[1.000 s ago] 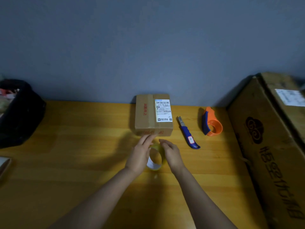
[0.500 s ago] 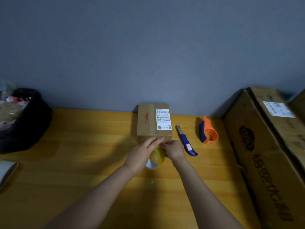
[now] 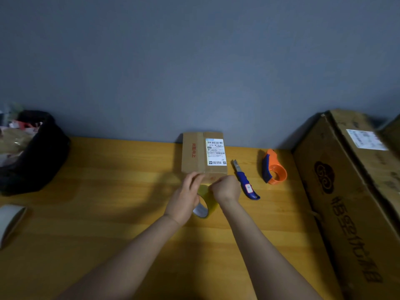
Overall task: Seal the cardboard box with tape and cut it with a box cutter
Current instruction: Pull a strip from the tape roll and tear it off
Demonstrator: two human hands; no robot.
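Item: cardboard box (image 3: 203,153), small, labelled, placed at the rear of the worktop (image 3: 108,191) against the wall.

Tape roll (image 3: 205,204): yellowish, held upright just before the box by the left hand (image 3: 184,200), whose fingers are wrapped round it.

Right hand (image 3: 226,189): fingers pinched together at the top of the roll, apparently on the tape end.

Change noted: within the last second both hands and the roll were brought forward to the box's near edge.

Meaning: the tape start is judged ready to be laid on the box; sealing not yet begun.

Box cutter (image 3: 245,182): blue, untouched, right of the hands.
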